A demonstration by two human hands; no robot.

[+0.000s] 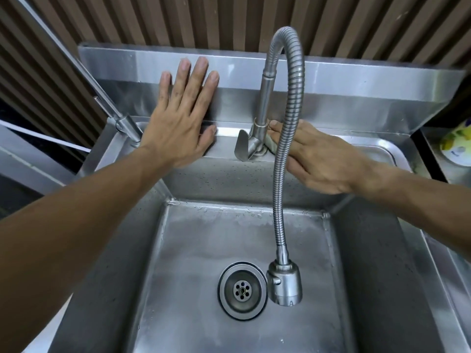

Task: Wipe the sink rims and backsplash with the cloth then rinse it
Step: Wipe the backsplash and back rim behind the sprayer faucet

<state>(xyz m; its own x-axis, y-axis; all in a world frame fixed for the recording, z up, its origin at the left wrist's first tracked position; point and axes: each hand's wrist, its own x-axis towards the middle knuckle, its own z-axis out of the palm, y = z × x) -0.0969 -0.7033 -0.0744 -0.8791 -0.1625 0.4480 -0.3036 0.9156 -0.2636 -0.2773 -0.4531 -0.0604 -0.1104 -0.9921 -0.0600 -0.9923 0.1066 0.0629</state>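
Note:
A steel sink (377,250) with a steel backsplash (356,80) fills the view. My left hand (178,115) lies flat with spread fingers against the backsplash, its thumb on the back rim (226,132). My right hand (318,159) presses a pale cloth (270,143) onto the back rim just right of the faucet base (256,138); only a small edge of the cloth shows under the straight fingers. The flexible faucet hose (293,123) arches over my right hand, and its spray head (284,284) hangs in the basin beside the drain (242,290).
A second slim tap (127,123) stands at the sink's back left corner. A patterned object (456,143) sits on the ledge at the far right. A ribbed brown wall (229,19) rises behind the backsplash. Water droplets lie on the basin floor.

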